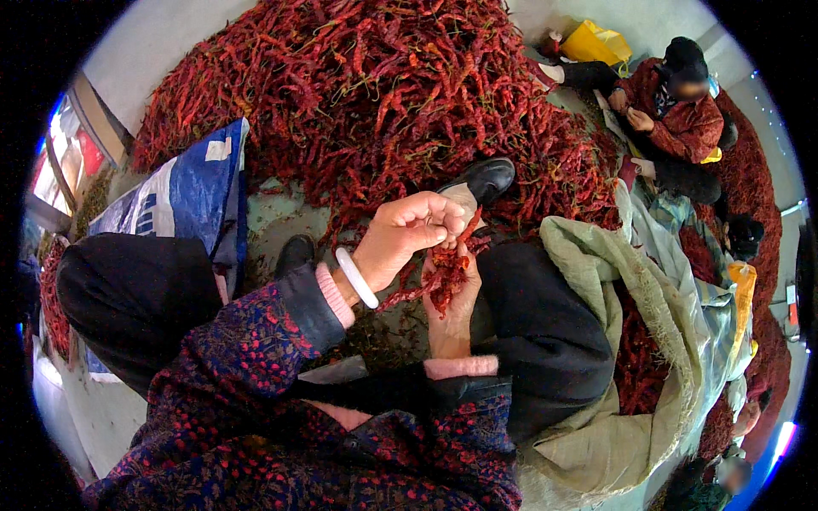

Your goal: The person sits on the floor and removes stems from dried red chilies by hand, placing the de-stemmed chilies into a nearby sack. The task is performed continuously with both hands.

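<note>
A small bunch of dried red chillies (445,279) rests in my right hand (457,322), its fingers curled around them. Right above the bunch is my left hand (400,234), a white bangle (356,278) on its wrist. Thumb and forefinger of that hand are pinched together by the upper tip of a chilli; whatever is between them is too small to make out. Beyond both hands rises a big heap of dried red chillies (383,102), some with pale stems.
A pale woven sack (588,434) holding chillies stands at my right knee. At left is a blue and white sack (183,192). My black shoe (486,179) touches the heap's edge. Another person (686,123) sits at the far right, near a yellow bag (594,43).
</note>
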Motion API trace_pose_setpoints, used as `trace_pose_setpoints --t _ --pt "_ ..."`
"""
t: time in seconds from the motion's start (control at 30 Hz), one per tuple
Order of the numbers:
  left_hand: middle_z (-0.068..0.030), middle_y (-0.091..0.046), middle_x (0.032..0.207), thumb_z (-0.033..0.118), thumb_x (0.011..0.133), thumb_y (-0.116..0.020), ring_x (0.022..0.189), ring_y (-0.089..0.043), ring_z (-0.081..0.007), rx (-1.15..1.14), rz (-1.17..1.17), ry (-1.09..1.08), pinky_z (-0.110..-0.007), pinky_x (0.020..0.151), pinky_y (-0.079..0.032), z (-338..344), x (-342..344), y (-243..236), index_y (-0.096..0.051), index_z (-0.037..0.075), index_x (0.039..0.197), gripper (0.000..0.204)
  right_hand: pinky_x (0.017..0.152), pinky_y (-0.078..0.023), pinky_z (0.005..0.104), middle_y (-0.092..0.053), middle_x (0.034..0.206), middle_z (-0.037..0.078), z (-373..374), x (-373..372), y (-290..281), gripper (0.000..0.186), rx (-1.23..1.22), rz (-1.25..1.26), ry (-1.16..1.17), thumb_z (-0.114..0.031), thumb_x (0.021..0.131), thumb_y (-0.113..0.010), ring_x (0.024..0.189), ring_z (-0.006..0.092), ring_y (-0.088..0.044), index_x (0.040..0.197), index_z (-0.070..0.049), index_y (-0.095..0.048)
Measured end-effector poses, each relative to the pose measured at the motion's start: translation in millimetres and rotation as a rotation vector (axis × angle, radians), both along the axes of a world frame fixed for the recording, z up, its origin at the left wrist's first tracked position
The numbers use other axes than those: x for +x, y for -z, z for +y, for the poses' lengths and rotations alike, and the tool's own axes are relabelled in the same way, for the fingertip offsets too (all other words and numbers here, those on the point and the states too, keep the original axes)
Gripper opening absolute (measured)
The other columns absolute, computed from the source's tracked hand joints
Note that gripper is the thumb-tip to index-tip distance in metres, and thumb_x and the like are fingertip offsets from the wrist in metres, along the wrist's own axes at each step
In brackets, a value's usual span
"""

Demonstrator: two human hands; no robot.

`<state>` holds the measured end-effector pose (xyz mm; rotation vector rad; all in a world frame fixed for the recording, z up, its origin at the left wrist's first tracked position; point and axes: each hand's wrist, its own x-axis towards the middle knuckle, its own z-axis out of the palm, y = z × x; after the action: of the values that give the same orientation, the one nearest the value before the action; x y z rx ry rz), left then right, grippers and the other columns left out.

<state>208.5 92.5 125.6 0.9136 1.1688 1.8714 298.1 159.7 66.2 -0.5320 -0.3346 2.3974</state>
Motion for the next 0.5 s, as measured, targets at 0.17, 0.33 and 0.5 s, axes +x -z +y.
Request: trace_pose_setpoints --t 0.17,0.33,0.5 --pt "-0.0068 -0.058 0.079 -0.011 0.070 -0.041 0.074 -0.056 -0.0153 -0.026 -0.097 -0.030 -0.025 0.070 -0.045 0.7 -0.9 5.3 -0.056 -0.002 0.090 0.026 0.046 -0.036 0.0241 -0.053 0.070 0.001 -0.2 0.5 8.1 0.016 0.035 0.019 -0.042 -0.024 0.083 -0.050 0.056 0.0130 -0.048 0.088 -0.009 -0.052" --pt "-0.0063 -0.056 0.072 -0.012 0.064 -0.039 0.069 -0.056 -0.0165 0.040 -0.295 0.025 -0.024 0.062 -0.044 1.1 0.5 4.9 -0.055 -0.001 0.084 0.028 0.045 -0.037 0.0246 -0.052 0.068 0.002 0.0 1.4 6.7 0.019 0.027 0.069 -0.058 -0.024 0.084 -0.049 0.054 0.0139 -0.048 0.087 -0.006 -0.051" --pt "-0.0052 -0.053 0.066 -0.012 0.059 -0.039 0.062 -0.051 -0.0172 0.032 -0.464 0.092 -0.024 0.054 -0.039 -3.6 -7.7 9.2 -0.055 -0.001 0.081 0.029 0.049 -0.041 0.0236 -0.056 0.072 0.003 0.8 1.8 6.9 0.017 0.049 0.088 -0.088 -0.022 0.083 -0.051 0.060 0.0135 -0.054 0.084 -0.004 -0.053"
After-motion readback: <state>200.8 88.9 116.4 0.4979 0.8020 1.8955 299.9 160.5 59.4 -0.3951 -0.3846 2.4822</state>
